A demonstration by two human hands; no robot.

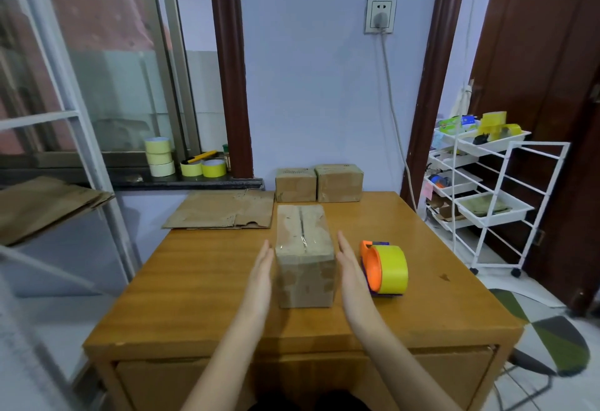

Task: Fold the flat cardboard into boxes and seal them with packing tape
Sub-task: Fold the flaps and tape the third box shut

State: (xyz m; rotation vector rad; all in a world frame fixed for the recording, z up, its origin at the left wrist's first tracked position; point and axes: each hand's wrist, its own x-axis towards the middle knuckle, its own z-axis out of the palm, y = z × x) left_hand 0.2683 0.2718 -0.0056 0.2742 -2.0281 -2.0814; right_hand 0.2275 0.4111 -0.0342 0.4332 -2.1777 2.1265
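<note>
Hands flat, fingers straight, grasping nothing: left hand and right hand flank taped brown cardboard box at frame centre on orange-brown wooden table; contact unclear. Orange tape dispenser with yellow roll just right. Flat brown cardboard sheet overhanging far left edge. Two sealed brown boxes along far edge.
</note>
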